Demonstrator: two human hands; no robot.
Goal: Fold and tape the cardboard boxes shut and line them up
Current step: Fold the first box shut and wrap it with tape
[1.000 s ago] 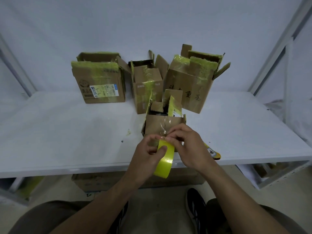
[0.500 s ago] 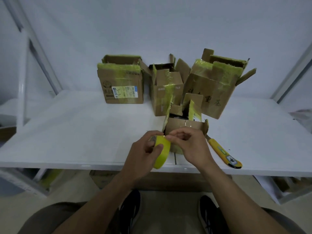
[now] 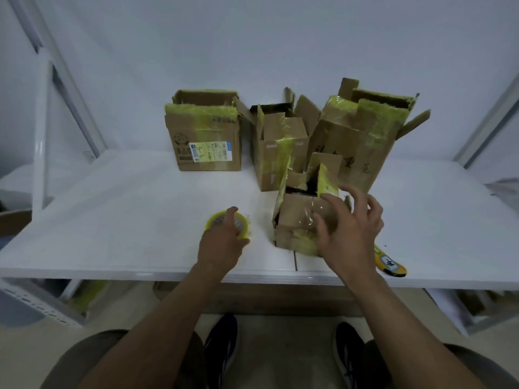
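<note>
A white table (image 3: 126, 220) holds 4 cardboard boxes, all with their top flaps still standing open and streaked with yellow-green tape. The small box (image 3: 295, 217) stands nearest, close to the front edge and a little right of centre. Behind it, 3 more stand in a loose row by the wall: the left box (image 3: 206, 136) with a printed label on its front, the middle box (image 3: 280, 147) just behind the small one, and the big box (image 3: 362, 136), tilted and marked with dark handwriting.

The tape roll (image 3: 216, 220) lies flat on the table, left of the small box and apart from it. The left hand (image 3: 224, 242) lies over its near side, 1 finger reaching across the top and the thumb at its near right edge. I cannot tell if the hand clamps the roll or only rests on it.

The right hand (image 3: 348, 228) is in front of the small box's near right corner, fingers spread wide and slightly bent, holding nothing. Blur hides whether the fingertips touch the cardboard.

A yellow knife (image 3: 389, 262) lies near the front edge, just right of the right wrist. Below the table, 2 dark shoes (image 3: 222, 349) show.
</note>
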